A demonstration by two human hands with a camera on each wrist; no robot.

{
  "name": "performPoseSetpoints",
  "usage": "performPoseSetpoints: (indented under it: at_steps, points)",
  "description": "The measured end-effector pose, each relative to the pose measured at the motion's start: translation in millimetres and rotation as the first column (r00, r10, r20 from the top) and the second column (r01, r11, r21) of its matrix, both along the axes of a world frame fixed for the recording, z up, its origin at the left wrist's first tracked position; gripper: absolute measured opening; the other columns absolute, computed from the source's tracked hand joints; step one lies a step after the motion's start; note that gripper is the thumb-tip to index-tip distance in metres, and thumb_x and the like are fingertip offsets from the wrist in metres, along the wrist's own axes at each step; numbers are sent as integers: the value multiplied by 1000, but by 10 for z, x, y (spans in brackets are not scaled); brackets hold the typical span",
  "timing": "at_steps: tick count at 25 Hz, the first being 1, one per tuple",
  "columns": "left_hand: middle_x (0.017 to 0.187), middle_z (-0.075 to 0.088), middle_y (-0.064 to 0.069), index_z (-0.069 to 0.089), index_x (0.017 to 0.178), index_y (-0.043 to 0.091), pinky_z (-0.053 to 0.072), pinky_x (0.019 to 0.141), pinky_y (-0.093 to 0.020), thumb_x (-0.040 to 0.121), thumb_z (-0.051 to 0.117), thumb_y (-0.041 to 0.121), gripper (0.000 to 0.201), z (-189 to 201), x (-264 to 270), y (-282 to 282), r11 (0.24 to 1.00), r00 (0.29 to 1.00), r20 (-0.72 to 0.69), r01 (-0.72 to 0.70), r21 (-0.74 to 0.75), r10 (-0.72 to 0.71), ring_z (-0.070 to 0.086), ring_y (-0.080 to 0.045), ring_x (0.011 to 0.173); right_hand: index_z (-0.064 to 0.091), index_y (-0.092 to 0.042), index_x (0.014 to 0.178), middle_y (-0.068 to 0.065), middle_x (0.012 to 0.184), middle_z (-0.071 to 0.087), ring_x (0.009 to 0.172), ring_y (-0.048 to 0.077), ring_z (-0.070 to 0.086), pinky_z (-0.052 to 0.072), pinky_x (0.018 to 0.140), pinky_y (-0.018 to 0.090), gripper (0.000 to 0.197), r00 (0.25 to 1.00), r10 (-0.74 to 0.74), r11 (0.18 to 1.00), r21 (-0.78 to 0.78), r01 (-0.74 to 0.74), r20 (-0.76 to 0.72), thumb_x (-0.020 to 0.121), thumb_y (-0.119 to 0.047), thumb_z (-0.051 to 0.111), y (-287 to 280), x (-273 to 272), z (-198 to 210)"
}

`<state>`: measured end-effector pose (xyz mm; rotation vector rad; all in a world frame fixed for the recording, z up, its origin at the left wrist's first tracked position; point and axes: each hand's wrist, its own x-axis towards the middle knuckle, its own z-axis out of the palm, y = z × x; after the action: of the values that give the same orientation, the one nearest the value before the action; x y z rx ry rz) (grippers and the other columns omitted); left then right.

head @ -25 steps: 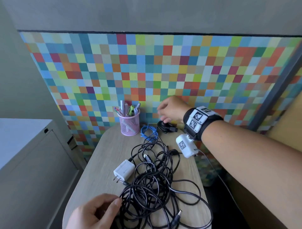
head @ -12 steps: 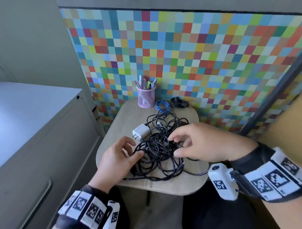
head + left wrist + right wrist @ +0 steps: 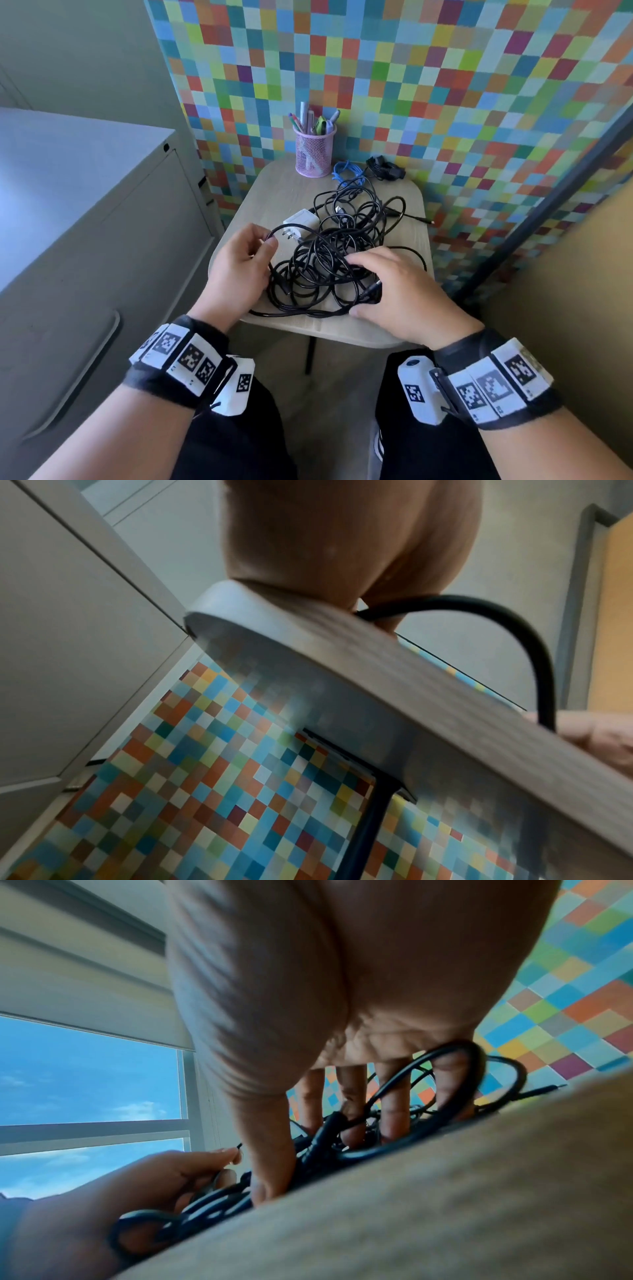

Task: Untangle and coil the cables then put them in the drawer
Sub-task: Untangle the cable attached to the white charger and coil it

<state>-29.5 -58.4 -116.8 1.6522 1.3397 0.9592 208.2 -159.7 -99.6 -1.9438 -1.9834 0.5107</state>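
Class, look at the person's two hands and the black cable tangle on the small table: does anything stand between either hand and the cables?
Nothing visible does. The left hand already pinches a loop of the black cables, and the right hand rests its fingers in the tangle. The white charger lies beside it, not in the way.

Office nook, grey filing cabinet [image 3: 85,212], pen cup [image 3: 314,150], small table [image 3: 274,192]

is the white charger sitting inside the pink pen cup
No, the white charger lies flat on the table, nearer than the pink pen cup.
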Motion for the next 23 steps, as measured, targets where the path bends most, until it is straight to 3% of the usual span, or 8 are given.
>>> performPoseSetpoints:
  at_steps: [5, 8, 11, 13, 16, 18, 20, 23]
  points:
    - [68, 51, 7, 49, 94, 17, 54, 56, -32, 110, 47, 20, 16, -3, -63, 46, 997, 921, 386, -28, -70, 53, 68, -24, 57, 69, -35, 119, -23, 117, 61, 113, -2, 57, 47, 99, 22, 42, 978, -13, 979, 197, 55, -210, 82, -23, 86, 2, 9, -201]
    - [74, 46, 1, 48, 95, 15, 58, 58, -29, 110, 45, 14, 15, -19, -117, 65, 996, 856, 513, -11, -93, 57, 72, -25, 62, 72, -36, 116, -22, 119, 65, 103, 7, 68, 54, 92, 22, 45, 893, -36, 946, 273, 175, -448, 84, -7, 83, -26, 13, -287]
    - [74, 51, -2, 53, 91, 15, 60, 64, -28, 107, 50, 9, 18, -25, -128, 101, 993, 852, 521, 23, -115, 41, 72, -24, 66, 66, -30, 131, -17, 139, 59, 84, 16, 74, 57, 84, 19, 49, 790, -29, 909, 311, 276, -613, 91, -3, 75, -19, 35, -292]
    - [77, 54, -4, 58, 85, 16, 60, 71, -31, 104, 53, 4, 23, -29, -120, 116, 991, 855, 518, 53, -119, 17, 71, -23, 71, 66, -24, 131, -10, 135, 60, 81, 18, 71, 56, 79, 21, 39, 823, -54, 867, 383, 320, -566, 95, -9, 70, 22, 90, -274]
    - [82, 60, -6, 65, 82, 12, 55, 83, -41, 100, 56, -3, 25, -39, -120, 129, 989, 858, 513, 83, -119, -11, 68, -25, 81, 69, -26, 124, -13, 125, 62, 86, 16, 64, 55, 75, 22, 30, 877, -95, 858, 408, 311, -470, 96, -16, 68, 144, 218, -214]
    - [88, 66, -11, 69, 83, 8, 54, 84, -44, 94, 50, 7, 22, -35, -135, 117, 985, 840, 542, 121, -125, -34, 69, -32, 89, 65, -31, 133, -20, 126, 57, 93, 13, 63, 54, 82, 21, 38, 878, -118, 913, 298, 280, -464, 96, -23, 70, 222, 273, -182]
    - [94, 71, -18, 71, 83, 4, 53, 85, -45, 93, 40, 24, 38, 17, -108, 80, 972, 833, 549, 178, -153, -66, 69, -42, 98, 58, -38, 142, -27, 128, 53, 105, 5, 60, 49, 92, 16, 49, 884, -127, 950, 202, 239, -451, 96, -29, 71, 248, 262, -204]
    - [92, 76, -16, 76, 80, 7, 55, 92, -51, 105, 43, 40, 53, 205, -62, 71, 963, 949, 294, 178, -204, -113, 72, -36, 95, 55, -38, 145, -26, 138, 50, 130, -7, 48, 38, 108, 10, 54, 894, -102, 952, 217, 215, -436, 95, -27, 72, 223, 199, -333]
